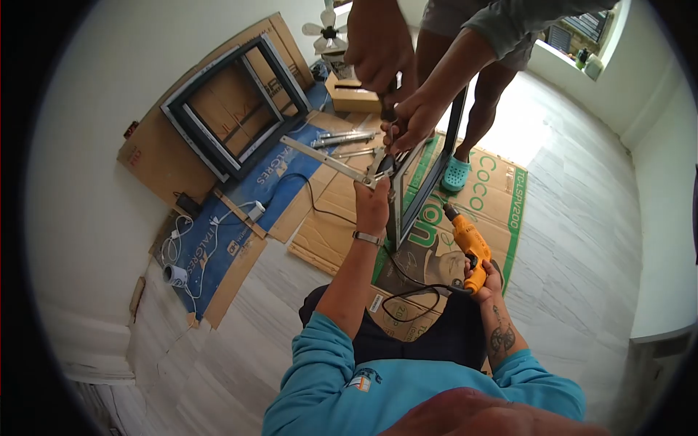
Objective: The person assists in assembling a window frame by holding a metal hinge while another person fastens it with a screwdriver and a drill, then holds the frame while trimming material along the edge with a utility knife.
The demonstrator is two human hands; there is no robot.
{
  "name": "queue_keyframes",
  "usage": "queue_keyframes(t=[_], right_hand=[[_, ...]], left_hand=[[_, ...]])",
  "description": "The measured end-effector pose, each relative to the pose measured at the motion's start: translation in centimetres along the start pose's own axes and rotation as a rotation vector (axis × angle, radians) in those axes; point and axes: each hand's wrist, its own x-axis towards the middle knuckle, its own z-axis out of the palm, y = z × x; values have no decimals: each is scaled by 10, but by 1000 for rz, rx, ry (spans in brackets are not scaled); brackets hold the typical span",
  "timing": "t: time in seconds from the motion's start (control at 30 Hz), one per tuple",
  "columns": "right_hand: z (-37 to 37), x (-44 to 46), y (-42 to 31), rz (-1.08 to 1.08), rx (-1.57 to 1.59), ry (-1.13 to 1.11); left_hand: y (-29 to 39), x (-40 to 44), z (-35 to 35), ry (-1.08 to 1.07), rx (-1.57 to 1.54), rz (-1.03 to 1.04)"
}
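My right hand (pixel 492 279) is wrapped round the grip of an orange power drill (pixel 472 241), whose chuck points up and to the left. The drill's black cord loops down over my lap. My left hand (pixel 372 206) is closed on a flat metal window hinge (pixel 327 159) at the edge of a dark window frame (pixel 432 187). That frame stands upright on the cardboard in front of me. Just above my left hand, another person's hands (pixel 413 120) grip a dark-handled tool at the same edge; its tip is hidden.
Another dark frame (pixel 236 102) leans on cardboard by the left wall. Metal strips (pixel 345 138) and a cardboard box (pixel 355 96) lie behind the hinge. White cords and a power adapter (pixel 256 211) are on the blue sheet. The co-worker's teal clog (pixel 456 174) stands beside the upright frame.
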Motion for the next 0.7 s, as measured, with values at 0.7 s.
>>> queue_keyframes(t=[0.7], right_hand=[[-56,-5,-4,176,201,-316]], left_hand=[[10,-4,14,191,240,-180]])
